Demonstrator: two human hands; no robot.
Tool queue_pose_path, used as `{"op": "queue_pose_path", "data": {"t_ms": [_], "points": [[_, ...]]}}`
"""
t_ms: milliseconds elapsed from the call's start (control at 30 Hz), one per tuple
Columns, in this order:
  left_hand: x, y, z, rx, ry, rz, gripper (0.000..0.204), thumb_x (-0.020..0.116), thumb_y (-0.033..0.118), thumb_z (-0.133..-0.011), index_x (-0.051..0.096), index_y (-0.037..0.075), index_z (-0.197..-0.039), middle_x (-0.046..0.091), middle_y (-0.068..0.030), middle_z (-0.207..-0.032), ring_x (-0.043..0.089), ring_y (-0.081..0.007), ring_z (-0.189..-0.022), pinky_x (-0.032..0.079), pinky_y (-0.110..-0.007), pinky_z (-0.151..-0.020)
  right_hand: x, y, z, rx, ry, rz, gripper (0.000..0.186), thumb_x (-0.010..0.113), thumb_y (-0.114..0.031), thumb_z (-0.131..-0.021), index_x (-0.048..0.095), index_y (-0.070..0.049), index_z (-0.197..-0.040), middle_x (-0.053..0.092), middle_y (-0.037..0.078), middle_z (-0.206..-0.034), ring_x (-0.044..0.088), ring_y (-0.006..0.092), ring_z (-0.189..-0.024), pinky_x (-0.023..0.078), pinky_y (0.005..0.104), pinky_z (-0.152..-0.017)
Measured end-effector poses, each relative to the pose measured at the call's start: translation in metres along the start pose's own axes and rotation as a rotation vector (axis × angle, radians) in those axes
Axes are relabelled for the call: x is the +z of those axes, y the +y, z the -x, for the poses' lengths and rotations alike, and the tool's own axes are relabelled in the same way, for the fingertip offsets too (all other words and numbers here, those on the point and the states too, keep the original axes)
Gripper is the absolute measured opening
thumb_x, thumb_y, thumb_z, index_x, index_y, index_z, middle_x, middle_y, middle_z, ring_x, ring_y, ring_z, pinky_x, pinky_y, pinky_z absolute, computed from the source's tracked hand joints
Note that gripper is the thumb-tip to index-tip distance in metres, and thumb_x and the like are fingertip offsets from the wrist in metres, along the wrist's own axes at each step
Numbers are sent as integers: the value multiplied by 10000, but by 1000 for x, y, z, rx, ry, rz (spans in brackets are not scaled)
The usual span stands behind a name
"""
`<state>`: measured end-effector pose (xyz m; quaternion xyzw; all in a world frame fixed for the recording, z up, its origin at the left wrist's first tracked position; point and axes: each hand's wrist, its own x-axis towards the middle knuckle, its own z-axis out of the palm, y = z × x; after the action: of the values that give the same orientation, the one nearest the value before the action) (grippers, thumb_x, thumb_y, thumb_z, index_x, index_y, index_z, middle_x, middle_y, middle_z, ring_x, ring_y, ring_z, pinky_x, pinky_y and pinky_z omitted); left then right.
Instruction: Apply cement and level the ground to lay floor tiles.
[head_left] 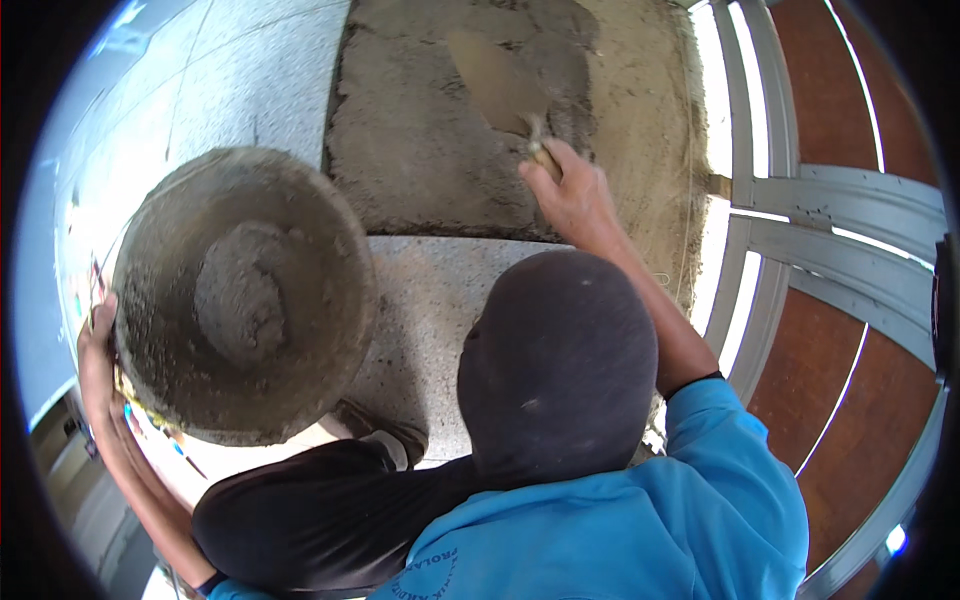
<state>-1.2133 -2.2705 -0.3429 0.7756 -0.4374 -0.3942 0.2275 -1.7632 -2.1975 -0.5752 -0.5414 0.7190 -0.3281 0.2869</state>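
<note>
My right hand [578, 200] is closed around the handle of a pointed trowel [495, 82]. The trowel's blade lies flat over a bed of wet grey mortar [405, 140], slightly smeared by motion. At the left, my left hand [98, 330] grips the outer rim of a large round bucket [330, 225]. The bucket is tilted with its mouth toward me, its inner wall caked with grey. A lump of mortar [240, 290] sits at its bottom. Part of my left hand's fingers is hidden by the bucket's side.
Speckled pale tiles [265, 60] border the mortar on the left, and another tile [420, 290] lies on its near side. Sandy ground [640, 120] runs along its right. Beyond stands a grey metal frame [770, 230] with brown panels [815, 390]. My bent knee is beside the bucket.
</note>
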Motion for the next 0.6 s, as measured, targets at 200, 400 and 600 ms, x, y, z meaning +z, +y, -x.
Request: {"op": "queue_pose_path", "data": {"t_ms": [200,400,600], "points": [[-5,-17,-25,-24,-84,129,485,675,365,-993,624,-33,-1266,708,-133,-1153,672,-200,-1017,515,-359,-927,-2,88,19,264,276,162,288,572,-277,-943,611,-20,-1067,678,305,-887,648,527,-879,502,574,-760],[17,-6,-15,-3,-36,189,343,693,285,-989,655,-13,-1155,722,-103,-1018,682,-178,-868,548,-321,-812,-11,116,8,236,295,233,290,577,-261,-938,621,11,-1027,666,334,-863,652,532,-863,510,589,-771],[30,3,-11,12,-8,196,365,683,293,-996,652,-21,-1179,718,-103,-1043,678,-175,-897,542,-323,-839,-6,138,-20,209,292,287,309,594,-275,-925,638,21,-1003,670,334,-890,654,525,-894,516,579,-800]]}}
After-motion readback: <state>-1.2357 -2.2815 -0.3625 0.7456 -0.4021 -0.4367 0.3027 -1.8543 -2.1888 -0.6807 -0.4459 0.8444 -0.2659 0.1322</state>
